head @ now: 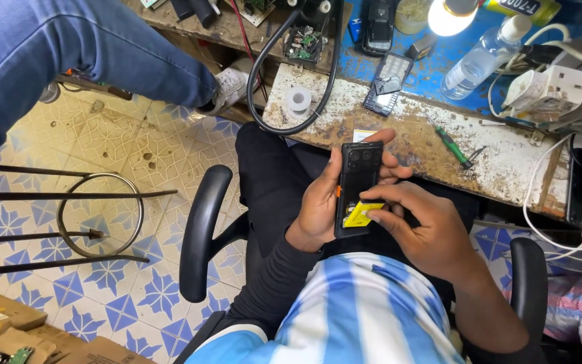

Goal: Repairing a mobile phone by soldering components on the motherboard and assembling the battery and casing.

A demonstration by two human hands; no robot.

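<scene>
I'm looking down over the tiled floor (102,155), patterned in blue and cream, with a metal stool frame (69,216) lying off to the left and another person's jeans-clad leg (69,47) stretching in from the top corner. Ahead runs the worn bench (439,145), its edge chipped and rusty, blue paint further back. Black chair armrests (203,229) flank me on either side.

On the bench, a black cable (291,74) loops round a small roll of white tape (298,100). A clear plastic bottle (483,57) lies tilted near a bright lamp (447,17), and a green screwdriver (454,147) rests near the front edge. A keypad phone (387,84) sits by the blue patch.

Now down to the hands, over my lap. My left hand (318,202) has its grip wrapped round a black phone (358,175), back facing up, held just short of the bench edge. My right hand (426,229) pinches narrow on a small yellow piece (362,214) at the phone's lower end, thumb and fingertips pressed on it. Whether that piece is seated inside or lifted clear, I cannot tell.
</scene>
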